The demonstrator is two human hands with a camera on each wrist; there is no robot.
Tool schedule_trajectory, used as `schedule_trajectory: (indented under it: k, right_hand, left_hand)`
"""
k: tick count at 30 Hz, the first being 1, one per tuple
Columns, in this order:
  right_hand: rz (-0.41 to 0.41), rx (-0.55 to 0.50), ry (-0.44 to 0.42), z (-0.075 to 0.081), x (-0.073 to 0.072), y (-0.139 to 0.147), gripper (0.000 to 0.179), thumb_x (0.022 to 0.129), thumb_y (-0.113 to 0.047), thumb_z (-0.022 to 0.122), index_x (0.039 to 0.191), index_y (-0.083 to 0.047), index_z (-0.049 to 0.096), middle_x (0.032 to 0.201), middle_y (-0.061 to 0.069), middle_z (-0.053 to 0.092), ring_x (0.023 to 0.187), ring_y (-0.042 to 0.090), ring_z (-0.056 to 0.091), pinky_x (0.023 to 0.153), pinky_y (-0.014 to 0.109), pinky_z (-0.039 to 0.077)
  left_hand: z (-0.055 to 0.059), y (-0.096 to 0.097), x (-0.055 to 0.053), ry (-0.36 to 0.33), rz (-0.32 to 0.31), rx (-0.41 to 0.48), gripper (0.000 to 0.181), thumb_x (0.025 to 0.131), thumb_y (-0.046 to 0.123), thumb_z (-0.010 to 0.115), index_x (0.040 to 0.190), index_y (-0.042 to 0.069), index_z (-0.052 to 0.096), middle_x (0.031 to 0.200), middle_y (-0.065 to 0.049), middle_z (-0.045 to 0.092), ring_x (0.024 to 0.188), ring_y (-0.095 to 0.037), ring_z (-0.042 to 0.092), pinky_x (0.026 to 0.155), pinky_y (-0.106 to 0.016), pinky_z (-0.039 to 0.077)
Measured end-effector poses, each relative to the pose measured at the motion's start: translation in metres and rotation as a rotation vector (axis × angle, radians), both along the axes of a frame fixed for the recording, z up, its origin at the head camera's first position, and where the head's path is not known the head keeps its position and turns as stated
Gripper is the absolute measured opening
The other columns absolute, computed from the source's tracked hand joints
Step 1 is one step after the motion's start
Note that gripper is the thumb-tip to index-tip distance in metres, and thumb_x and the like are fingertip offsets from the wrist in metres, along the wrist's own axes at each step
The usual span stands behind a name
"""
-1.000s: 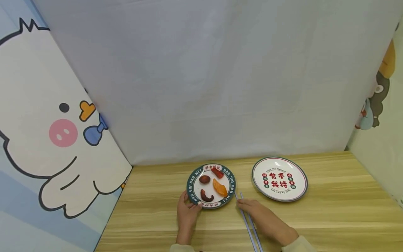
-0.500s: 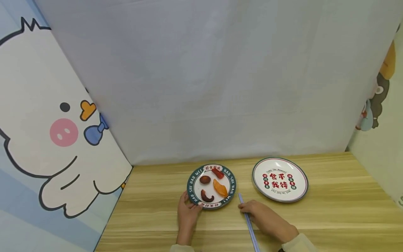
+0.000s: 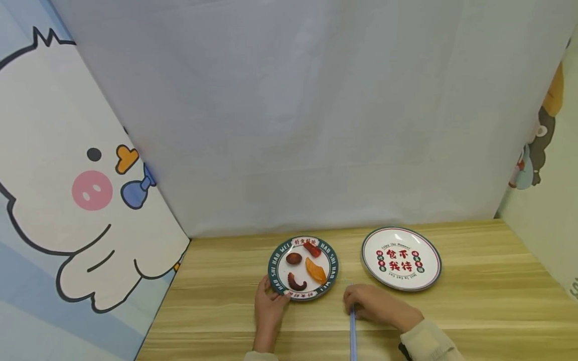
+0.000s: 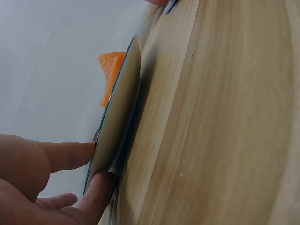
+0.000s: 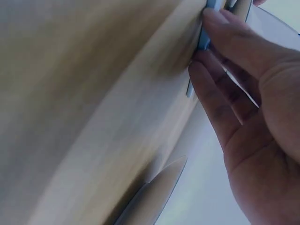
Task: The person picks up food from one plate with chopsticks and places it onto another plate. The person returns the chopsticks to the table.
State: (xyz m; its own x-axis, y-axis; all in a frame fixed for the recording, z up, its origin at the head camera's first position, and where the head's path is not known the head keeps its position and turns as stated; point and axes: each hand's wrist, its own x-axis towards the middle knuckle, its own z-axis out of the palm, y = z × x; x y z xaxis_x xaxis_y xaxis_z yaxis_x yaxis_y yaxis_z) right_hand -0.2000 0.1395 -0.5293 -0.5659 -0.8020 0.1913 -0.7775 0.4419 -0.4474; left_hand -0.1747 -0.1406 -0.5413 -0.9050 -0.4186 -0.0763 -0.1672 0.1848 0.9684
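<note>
Grey backdrop (image 3: 316, 110) takes up most of the bkgd, w/ wood table (image 3: 217, 301) in front & cartoon panel (image 3: 49, 130) on the far L. White plate (image 3: 401, 258), red characters in its ctr, sits toward the table's back, R of ctr. Green plate (image 3: 332, 263), a bit smaller, is to its L, the two apart. R hand (image 3: 379, 303) pinches the chopsticks (image 3: 353, 333) btwn thumb & fingers, just R of & nearer the person than green plate. L hand (image 3: 269, 306) grips green plate's near-L rim, one digit on top, another low at the side. Chopsticks are pale blue, tog. On green plate: orange slice (image 3: 315, 271) R, curled piece (image 3: 296, 282) near edge, red piece (image 3: 312, 249) far edge, brown oval (image 3: 294, 258) L.
</note>
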Motion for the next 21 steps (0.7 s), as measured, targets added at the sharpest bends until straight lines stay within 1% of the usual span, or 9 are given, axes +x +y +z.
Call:
schedule_trajectory:
  k: [4,7,10,13,16,21]
  right_hand:
    - [0.061,0.024,-0.030,0.002,-0.009,-0.002,0.024,0.073,0.001,0.087,0.085,-0.017,0.077,0.091,-0.010,0.067,0.086,0.000,0.060,0.082,0.022,0.056]
    - [0.084,0.072,-0.065,0.005,-0.013,-0.004,0.022,0.074,-0.001,0.087,0.084,-0.017,0.076,0.087,-0.013,0.065,0.082,-0.003,0.056,0.078,0.019,0.054]
    - [0.082,0.125,-0.122,0.008,-0.014,-0.007,0.019,0.077,-0.003,0.087,0.083,-0.017,0.076,0.085,-0.015,0.062,0.079,-0.004,0.054,0.076,0.017,0.053]
    - [0.079,0.154,-0.139,0.011,-0.014,-0.010,0.019,0.078,-0.002,0.086,0.080,-0.017,0.074,0.083,-0.015,0.061,0.077,-0.004,0.052,0.074,0.015,0.051]
    - [0.058,0.173,-0.160,0.014,-0.013,-0.011,0.022,0.077,0.000,0.086,0.078,-0.018,0.073,0.080,-0.015,0.061,0.075,-0.004,0.051,0.071,0.015,0.050]
    - [0.030,0.179,-0.186,0.010,-0.012,-0.009,0.022,0.077,-0.001,0.086,0.079,-0.018,0.072,0.080,-0.016,0.060,0.075,-0.005,0.050,0.071,0.016,0.050]
  left_hand:
    - [-0.001,-0.001,-0.001,-0.005,0.003,-0.004,0.081,0.078,-0.016,0.077,0.152,-0.010,0.044,0.144,-0.037,0.052,0.102,-0.037,0.067,0.083,-0.041,0.064]
    - [-0.001,-0.001,-0.001,-0.013,0.006,-0.004,0.081,0.078,-0.016,0.078,0.152,-0.009,0.044,0.145,-0.036,0.053,0.101,-0.036,0.067,0.082,-0.039,0.064]
    - [-0.002,-0.001,-0.001,-0.014,0.008,0.000,0.081,0.078,-0.015,0.078,0.152,-0.009,0.045,0.144,-0.036,0.053,0.101,-0.035,0.067,0.080,-0.038,0.064]
    - [-0.003,-0.002,-0.001,-0.009,0.005,0.004,0.081,0.078,-0.015,0.078,0.151,-0.010,0.045,0.144,-0.036,0.054,0.101,-0.035,0.067,0.079,-0.037,0.064]
    - [-0.003,-0.002,-0.001,0.002,-0.002,0.016,0.081,0.078,-0.016,0.078,0.151,-0.011,0.044,0.143,-0.037,0.053,0.101,-0.036,0.068,0.078,-0.037,0.064]
    - [-0.004,-0.003,-0.001,-0.001,-0.002,0.027,0.081,0.079,-0.018,0.076,0.152,-0.010,0.043,0.144,-0.036,0.052,0.101,-0.036,0.068,0.077,-0.035,0.064]
